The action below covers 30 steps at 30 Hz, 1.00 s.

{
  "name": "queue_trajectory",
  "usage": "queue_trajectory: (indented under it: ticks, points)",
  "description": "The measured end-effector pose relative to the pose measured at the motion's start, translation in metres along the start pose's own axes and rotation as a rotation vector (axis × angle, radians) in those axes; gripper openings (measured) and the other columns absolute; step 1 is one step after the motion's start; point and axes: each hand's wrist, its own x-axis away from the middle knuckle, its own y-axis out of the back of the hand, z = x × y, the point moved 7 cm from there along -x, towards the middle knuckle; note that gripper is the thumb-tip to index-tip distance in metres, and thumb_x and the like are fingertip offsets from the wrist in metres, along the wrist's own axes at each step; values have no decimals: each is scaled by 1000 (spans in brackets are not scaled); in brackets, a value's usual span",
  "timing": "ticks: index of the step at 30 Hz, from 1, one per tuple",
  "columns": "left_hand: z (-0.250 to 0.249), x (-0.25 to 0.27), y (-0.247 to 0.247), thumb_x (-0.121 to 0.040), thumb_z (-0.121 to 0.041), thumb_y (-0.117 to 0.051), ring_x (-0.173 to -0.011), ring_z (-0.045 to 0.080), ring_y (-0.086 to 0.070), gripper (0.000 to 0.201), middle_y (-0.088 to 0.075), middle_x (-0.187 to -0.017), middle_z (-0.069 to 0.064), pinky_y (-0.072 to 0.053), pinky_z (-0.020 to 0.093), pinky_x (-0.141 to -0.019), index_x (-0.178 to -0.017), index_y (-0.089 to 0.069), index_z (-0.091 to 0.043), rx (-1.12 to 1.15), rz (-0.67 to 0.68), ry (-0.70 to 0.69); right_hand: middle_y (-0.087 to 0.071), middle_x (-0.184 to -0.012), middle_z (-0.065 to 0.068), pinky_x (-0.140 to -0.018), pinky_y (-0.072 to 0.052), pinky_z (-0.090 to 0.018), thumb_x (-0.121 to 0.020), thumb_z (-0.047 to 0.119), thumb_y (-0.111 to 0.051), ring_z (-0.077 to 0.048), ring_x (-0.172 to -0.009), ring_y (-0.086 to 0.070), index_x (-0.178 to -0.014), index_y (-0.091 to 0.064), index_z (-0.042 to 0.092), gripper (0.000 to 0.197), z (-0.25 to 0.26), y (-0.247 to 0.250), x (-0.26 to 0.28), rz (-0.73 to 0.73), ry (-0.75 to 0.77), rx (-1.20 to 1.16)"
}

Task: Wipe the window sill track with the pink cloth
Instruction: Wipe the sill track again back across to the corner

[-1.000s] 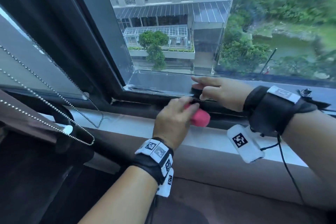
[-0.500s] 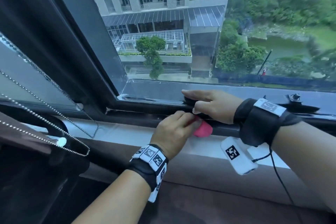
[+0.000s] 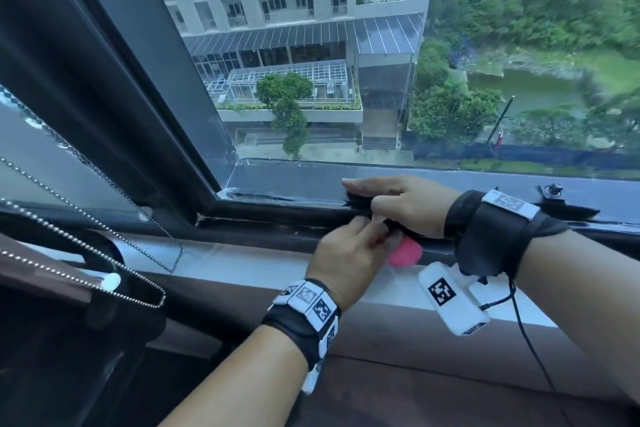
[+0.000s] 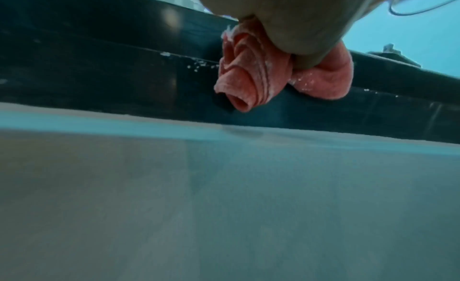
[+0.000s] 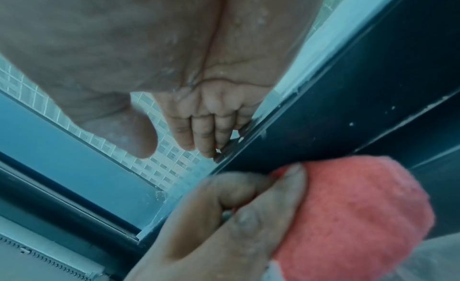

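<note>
Pink cloth [image 3: 406,252] bunched in left hand [image 3: 348,260] against track [image 3: 277,224].

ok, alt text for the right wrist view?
A left hand grips a bunched pink cloth against the dark window frame. Above, the right hand, wet, rests its fingers on the frame's edge by the glass.
</note>
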Motion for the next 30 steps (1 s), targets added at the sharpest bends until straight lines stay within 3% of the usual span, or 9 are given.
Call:
queue_trajectory:
  ticks: [2,6,8,11,14,20,23,26,30]
  points:
    - [10,16,-9,-92,-10,-54,-83,23,-61,26,-68,-97,-1,-53,35,-66,-109,-72,-19,31,92,37,-52,-137,22,-104,-29,-14,-80,18,-53,8,-125,-44,-137,-46,40,62,0,-2,-2,26,11,-15]
    - [46,24,15,-74,-28,-58,-79,18,-58,17,-65,-84,-8,-52,34,-54,-82,-73,-24,-12,237,213,-53,-135,23,-107,-29,-16,-79,22,-54,7,-124,-45,-136,-47,40,60,0,-4,-3,9,16,-33]
    - [56,20,32,-74,-27,-57,-78,18,-59,16,-64,-82,-7,-51,34,-52,-79,-72,-23,-48,210,221,-53,-134,23,-108,-29,-19,-75,28,-54,6,-124,-46,-136,-48,40,63,1,-5,-2,16,14,-45]
    - [45,16,34,-86,-10,-60,-86,21,-62,19,-68,-96,-3,-52,34,-64,-94,-74,-19,-73,121,30,-53,-136,21,-111,-29,-21,-71,29,-55,6,-124,-46,-136,-48,37,66,1,-9,-2,16,8,-39]
    - [50,46,16,-95,-5,-56,-92,22,-62,27,-66,-104,-1,-53,36,-69,-114,-69,-18,-120,177,-112,-54,-135,23,-111,-30,-23,-71,29,-54,6,-124,-47,-135,-49,39,65,-2,-12,-3,-2,13,-24]
    - [121,73,60,-70,-9,-74,-85,17,-60,30,-63,-90,-7,-53,30,-58,-95,-76,-26,-98,122,380,-52,-132,29,-110,-30,-23,-72,30,-55,6,-123,-46,-133,-48,47,64,-3,-13,-7,4,21,-4]
    - [144,91,86,-73,-8,-66,-92,18,-58,32,-60,-95,-4,-51,30,-65,-99,-76,-25,-38,-92,733,-49,-134,30,-106,-29,-20,-74,31,-58,3,-124,-45,-132,-47,48,62,-3,-14,-7,-12,36,51]
    - [167,115,100,-75,3,-63,-100,25,-57,42,-59,-103,1,-55,41,-68,-107,-75,-21,-99,-227,943,-46,-136,29,-103,-27,-18,-79,27,-59,1,-126,-43,-133,-46,48,60,-4,-13,-6,-4,42,87]
    - [186,126,67,-82,-1,-55,-113,31,-50,41,-61,-118,8,-50,46,-80,-119,-67,-12,-241,83,1078,-48,-135,29,-108,-30,-22,-66,37,-52,-1,-125,-45,-132,-47,50,67,-10,-12,-7,-11,29,93]
